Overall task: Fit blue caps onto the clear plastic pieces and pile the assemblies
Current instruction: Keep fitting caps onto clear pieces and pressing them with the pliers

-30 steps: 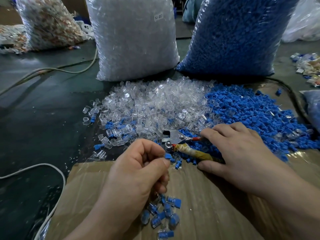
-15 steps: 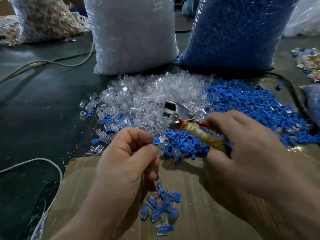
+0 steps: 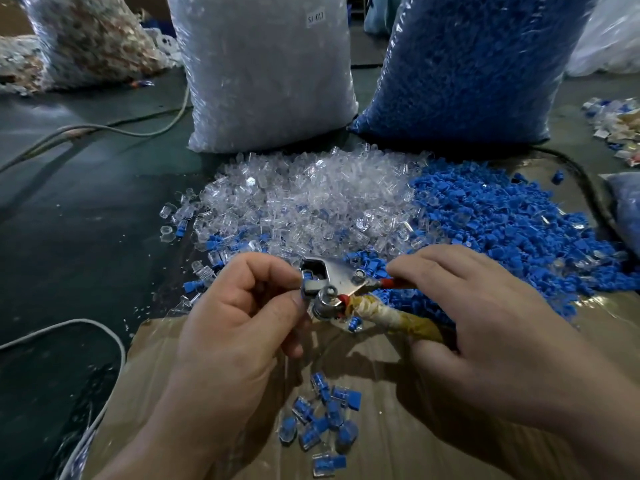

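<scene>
A heap of clear plastic pieces lies beside a heap of blue caps. My right hand grips the taped handles of metal pliers, lifted above the cardboard. My left hand pinches a small capped piece at the pliers' jaws; most of it is hidden by my fingers. A small pile of finished assemblies lies on the cardboard sheet below my hands.
A tall bag of clear pieces and a tall bag of blue caps stand behind the heaps. Cables cross the dark floor at left. More bags and scattered parts sit at the far left and right.
My right hand lifted the pliers off the heap and brought them to my left hand. My left hand now holds its piece at the pliers' jaws.
</scene>
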